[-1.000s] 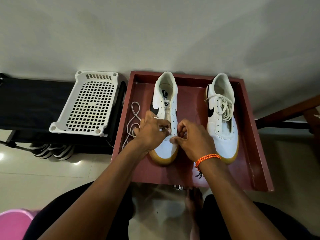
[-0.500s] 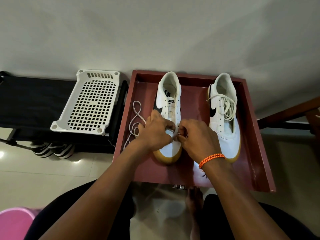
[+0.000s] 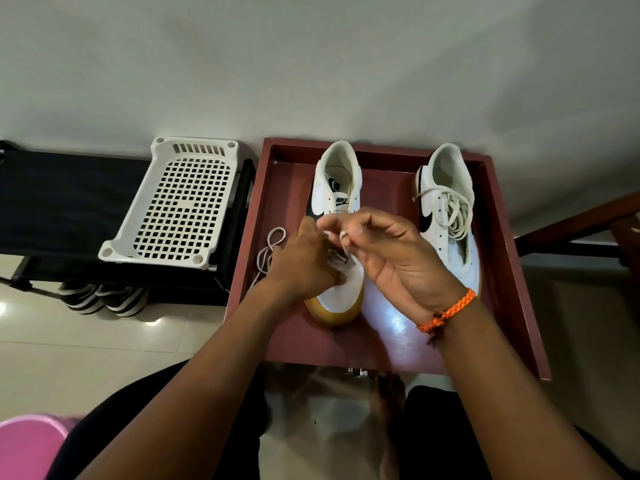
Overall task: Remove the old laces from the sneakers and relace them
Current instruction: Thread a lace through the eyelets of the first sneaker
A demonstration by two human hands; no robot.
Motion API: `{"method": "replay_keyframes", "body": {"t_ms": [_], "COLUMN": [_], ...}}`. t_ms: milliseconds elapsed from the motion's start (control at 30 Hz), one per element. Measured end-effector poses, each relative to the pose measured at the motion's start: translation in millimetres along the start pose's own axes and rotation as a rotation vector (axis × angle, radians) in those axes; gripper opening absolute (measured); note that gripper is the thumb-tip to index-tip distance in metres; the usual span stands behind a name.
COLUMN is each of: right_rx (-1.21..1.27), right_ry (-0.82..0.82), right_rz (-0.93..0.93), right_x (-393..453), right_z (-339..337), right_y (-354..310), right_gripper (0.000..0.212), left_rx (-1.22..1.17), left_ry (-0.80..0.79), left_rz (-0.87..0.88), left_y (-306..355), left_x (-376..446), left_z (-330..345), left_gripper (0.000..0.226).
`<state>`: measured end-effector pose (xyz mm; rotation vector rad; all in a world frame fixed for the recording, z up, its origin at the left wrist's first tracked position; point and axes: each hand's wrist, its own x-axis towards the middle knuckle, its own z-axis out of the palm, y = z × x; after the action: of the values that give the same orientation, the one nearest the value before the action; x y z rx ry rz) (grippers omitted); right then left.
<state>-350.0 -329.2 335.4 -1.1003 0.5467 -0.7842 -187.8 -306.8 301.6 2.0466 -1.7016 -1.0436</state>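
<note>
One view only: head cam, wide-angle, looking fwd & steeply down from above at the red tray (image 3: pixel 519 289), wall at frame top, wearer's lap at bottom; close range, arm's reach.

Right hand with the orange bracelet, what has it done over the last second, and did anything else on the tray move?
The right hand has lifted off the toe of the white gum-soled sneaker and turned palm up, its fingers pinching the white lace and drawing it upward. The left hand stayed low on the shoe at the eyelets. The second sneaker, the loose lace and the red-brown tray did not move.
</note>
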Motion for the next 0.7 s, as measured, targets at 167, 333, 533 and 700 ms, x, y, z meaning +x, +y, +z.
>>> {"method": "replay_keyframes", "body": {"t_ms": [167, 333, 533, 700], "right_rx": [0.832, 0.192, -1.413, -1.018], "right_ry": [-0.108, 0.422, 0.328, 0.294], "right_rz": [-0.071, 0.229, 0.329, 0.181], "right_x": [-7, 2, -7, 3], "right_z": [3, -17, -4, -9], "right_y": [-19, -8, 33, 32], "right_gripper": [0.013, 0.024, 0.047, 0.028], "left_rx": [0.134, 0.133, 0.077, 0.050], "left_ry": [-0.029, -0.045, -0.018, -0.019], "left_rz": [0.014, 0.038, 0.056, 0.065], "left_y": [-2, -4, -6, -9], "left_x": [7, 8, 8, 10], "left_z": [-1, -3, -5, -2], "left_gripper": [0.043, 0.046, 0.046, 0.041]}}
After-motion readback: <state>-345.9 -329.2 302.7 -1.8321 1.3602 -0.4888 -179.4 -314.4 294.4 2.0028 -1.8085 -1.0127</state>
